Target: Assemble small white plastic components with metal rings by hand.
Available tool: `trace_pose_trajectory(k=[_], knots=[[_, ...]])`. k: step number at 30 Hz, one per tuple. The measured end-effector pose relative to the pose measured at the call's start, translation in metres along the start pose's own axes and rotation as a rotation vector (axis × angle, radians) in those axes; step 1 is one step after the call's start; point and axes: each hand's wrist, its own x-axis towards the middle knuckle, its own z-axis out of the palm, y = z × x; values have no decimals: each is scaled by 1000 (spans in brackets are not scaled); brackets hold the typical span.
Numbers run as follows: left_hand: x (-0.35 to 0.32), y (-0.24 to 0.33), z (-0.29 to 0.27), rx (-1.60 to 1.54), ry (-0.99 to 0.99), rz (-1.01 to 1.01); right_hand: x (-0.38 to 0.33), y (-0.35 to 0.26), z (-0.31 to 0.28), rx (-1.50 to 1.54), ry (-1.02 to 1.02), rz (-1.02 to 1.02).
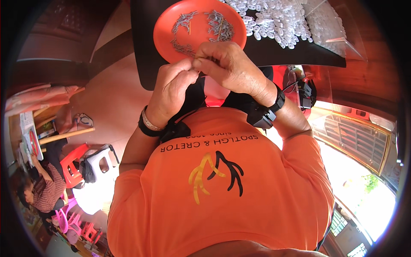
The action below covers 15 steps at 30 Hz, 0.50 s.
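Observation:
My left hand [175,85] and my right hand [230,67] meet in front of my chest, at the near rim of a round orange-red plate [199,32]. Both are closed, with thumbs and fingertips pinched together. Whatever is between them is too small and covered to make out. Small grey metal pieces [220,29] lie in loose heaps on the plate, to its left and right, with a thin yellowish stick among each heap. Right of the plate is a spread of small white oval plastic pieces [274,21]. A band is on each wrist.
The plate stands on a dark table [299,58]. A clear bag of whitish pieces [327,32] lies at its right end. To my left are a red stool [73,167], a white stool [101,164] and a person in a striped top [50,188]. Several pink and red seats stand beyond.

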Motion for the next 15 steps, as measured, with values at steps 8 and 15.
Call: trace_pose_trajectory(k=[8, 15], knots=[[0, -5, -3, -112, 111, -13, -5, 14, -43, 24, 345, 2], [1, -9, -2, -165, 110, 2, -16, 60, -90, -820, 300, -37]])
